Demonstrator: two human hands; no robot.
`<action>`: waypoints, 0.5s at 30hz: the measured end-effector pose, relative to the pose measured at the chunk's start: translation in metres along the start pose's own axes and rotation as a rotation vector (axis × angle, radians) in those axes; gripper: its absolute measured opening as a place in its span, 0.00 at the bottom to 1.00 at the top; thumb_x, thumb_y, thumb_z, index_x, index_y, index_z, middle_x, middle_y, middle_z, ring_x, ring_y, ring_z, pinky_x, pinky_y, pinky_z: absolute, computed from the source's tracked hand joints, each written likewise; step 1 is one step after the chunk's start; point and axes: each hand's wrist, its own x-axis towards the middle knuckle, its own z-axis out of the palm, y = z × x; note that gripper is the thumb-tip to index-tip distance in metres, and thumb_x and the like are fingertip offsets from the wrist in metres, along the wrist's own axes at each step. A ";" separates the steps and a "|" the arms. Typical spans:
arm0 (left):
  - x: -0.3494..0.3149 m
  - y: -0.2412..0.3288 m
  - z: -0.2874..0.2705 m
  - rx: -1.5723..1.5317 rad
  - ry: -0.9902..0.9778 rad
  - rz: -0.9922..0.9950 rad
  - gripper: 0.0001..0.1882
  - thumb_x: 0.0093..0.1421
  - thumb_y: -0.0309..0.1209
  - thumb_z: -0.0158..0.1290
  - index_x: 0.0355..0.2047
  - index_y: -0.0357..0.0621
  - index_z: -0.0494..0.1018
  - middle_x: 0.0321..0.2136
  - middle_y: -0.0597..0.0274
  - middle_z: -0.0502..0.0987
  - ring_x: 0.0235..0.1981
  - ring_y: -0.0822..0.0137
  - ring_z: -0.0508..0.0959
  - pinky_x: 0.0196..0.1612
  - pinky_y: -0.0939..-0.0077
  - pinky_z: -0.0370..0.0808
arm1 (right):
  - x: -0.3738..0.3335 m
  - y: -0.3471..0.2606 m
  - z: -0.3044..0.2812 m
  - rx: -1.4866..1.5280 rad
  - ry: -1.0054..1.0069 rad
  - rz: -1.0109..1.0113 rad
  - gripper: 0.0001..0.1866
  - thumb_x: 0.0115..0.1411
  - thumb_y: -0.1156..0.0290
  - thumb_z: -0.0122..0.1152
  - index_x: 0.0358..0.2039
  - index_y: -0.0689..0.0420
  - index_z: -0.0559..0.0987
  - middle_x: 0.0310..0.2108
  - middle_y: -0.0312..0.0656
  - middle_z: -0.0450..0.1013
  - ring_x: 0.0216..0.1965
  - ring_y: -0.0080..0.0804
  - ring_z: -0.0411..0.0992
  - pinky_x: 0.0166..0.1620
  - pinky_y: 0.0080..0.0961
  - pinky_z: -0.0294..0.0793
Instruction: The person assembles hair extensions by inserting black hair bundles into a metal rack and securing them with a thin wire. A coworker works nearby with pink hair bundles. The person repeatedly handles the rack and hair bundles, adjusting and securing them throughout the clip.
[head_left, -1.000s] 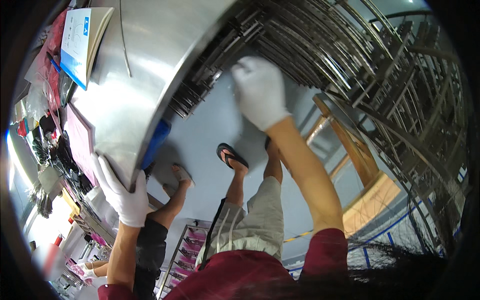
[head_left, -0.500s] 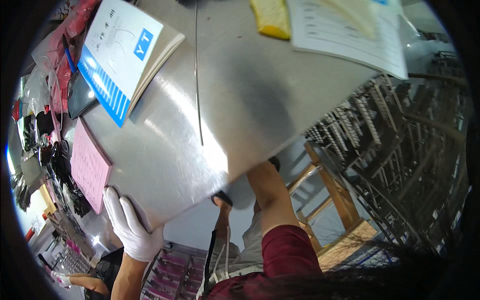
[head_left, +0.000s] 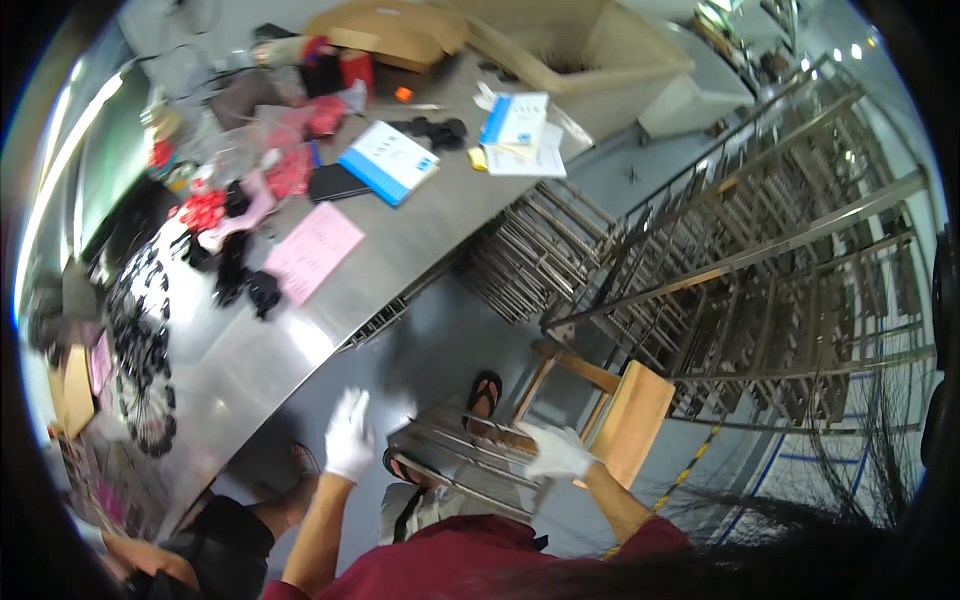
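My right hand [head_left: 556, 452], in a white glove, grips the right end of a slatted metal rack [head_left: 465, 462] held low in front of my lap. Several parallel bars run across this rack, blurred by motion. My left hand [head_left: 350, 437], also gloved in white, is in the air just left of the rack, fingers stretched out and nothing in them. It hangs off the near edge of the metal table [head_left: 265, 350]. On that table lie a pink written sheet [head_left: 313, 250] and a blue-and-white pad [head_left: 388, 162].
A wooden stool [head_left: 628, 420] stands right of my feet. Large metal shelving [head_left: 760, 270] fills the right side, with stacked racks [head_left: 535, 250] beside the table. Black parts [head_left: 145, 340] and plastic bags clutter the table's left. Another person's arm [head_left: 150, 555] shows at lower left.
My left hand has lifted from the table edge beside the pink sheet. My right hand, hidden below the table edge before, now shows with the slatted rack. The view has swung and taken in more.
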 end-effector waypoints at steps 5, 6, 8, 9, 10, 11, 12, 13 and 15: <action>-0.147 0.007 0.001 -0.525 -0.175 -0.289 0.59 0.48 0.36 0.72 0.76 0.39 0.51 0.71 0.29 0.56 0.73 0.36 0.60 0.73 0.56 0.64 | -0.116 -0.063 -0.027 0.446 -0.177 -0.132 0.52 0.49 0.69 0.70 0.76 0.57 0.62 0.45 0.45 0.81 0.39 0.35 0.80 0.47 0.31 0.81; -0.157 0.004 -0.004 -0.499 -0.126 -0.180 0.60 0.47 0.36 0.73 0.76 0.40 0.50 0.73 0.31 0.53 0.75 0.36 0.57 0.75 0.57 0.62 | -0.126 -0.091 -0.036 0.555 -0.292 -0.068 0.51 0.51 0.73 0.68 0.77 0.58 0.60 0.46 0.41 0.81 0.39 0.30 0.78 0.46 0.29 0.80; -0.164 0.020 -0.047 -0.412 -0.005 -0.084 0.62 0.46 0.37 0.74 0.76 0.42 0.50 0.76 0.36 0.48 0.78 0.39 0.49 0.77 0.58 0.57 | -0.063 -0.079 -0.026 0.769 -0.493 -0.267 0.43 0.61 0.69 0.69 0.75 0.61 0.63 0.52 0.42 0.79 0.43 0.24 0.77 0.49 0.23 0.79; -0.156 0.034 -0.105 -0.900 0.122 -0.223 0.59 0.49 0.36 0.73 0.76 0.41 0.51 0.77 0.41 0.48 0.79 0.44 0.47 0.77 0.61 0.55 | -0.017 -0.065 -0.023 0.930 -0.616 -0.072 0.38 0.64 0.66 0.67 0.73 0.62 0.67 0.54 0.45 0.79 0.46 0.25 0.77 0.51 0.24 0.79; -0.169 0.009 -0.101 -0.890 0.273 -0.289 0.54 0.52 0.36 0.72 0.74 0.40 0.54 0.74 0.42 0.54 0.76 0.47 0.54 0.75 0.61 0.59 | -0.010 -0.118 -0.033 1.037 -0.734 -0.049 0.34 0.67 0.64 0.63 0.71 0.61 0.69 0.50 0.44 0.79 0.44 0.27 0.77 0.50 0.26 0.79; -0.182 -0.018 -0.099 -0.876 0.429 -0.354 0.50 0.55 0.37 0.71 0.73 0.39 0.57 0.72 0.43 0.60 0.73 0.50 0.62 0.72 0.62 0.64 | -0.004 -0.173 -0.045 1.099 -0.841 -0.098 0.31 0.69 0.61 0.60 0.69 0.61 0.71 0.47 0.43 0.79 0.41 0.29 0.77 0.48 0.28 0.79; -0.186 -0.027 -0.123 -0.732 0.563 -0.388 0.46 0.57 0.37 0.70 0.70 0.40 0.60 0.67 0.42 0.69 0.68 0.50 0.72 0.67 0.61 0.70 | -0.014 -0.233 -0.053 1.150 -0.916 -0.131 0.29 0.71 0.59 0.56 0.68 0.60 0.73 0.43 0.41 0.79 0.39 0.31 0.76 0.47 0.30 0.79; -0.189 -0.033 -0.150 -0.738 0.584 -0.525 0.41 0.58 0.39 0.69 0.67 0.40 0.63 0.57 0.44 0.76 0.58 0.50 0.79 0.59 0.61 0.76 | -0.011 -0.278 -0.057 1.138 -0.967 -0.188 0.27 0.74 0.56 0.53 0.66 0.60 0.75 0.40 0.40 0.79 0.37 0.34 0.76 0.46 0.32 0.79; -0.200 -0.067 -0.162 -0.396 0.835 -0.573 0.27 0.65 0.39 0.64 0.58 0.41 0.68 0.31 0.49 0.85 0.31 0.53 0.87 0.37 0.61 0.82 | 0.097 -0.283 -0.044 0.545 -0.797 -0.938 0.33 0.75 0.47 0.46 0.68 0.60 0.71 0.38 0.42 0.78 0.36 0.39 0.76 0.42 0.34 0.79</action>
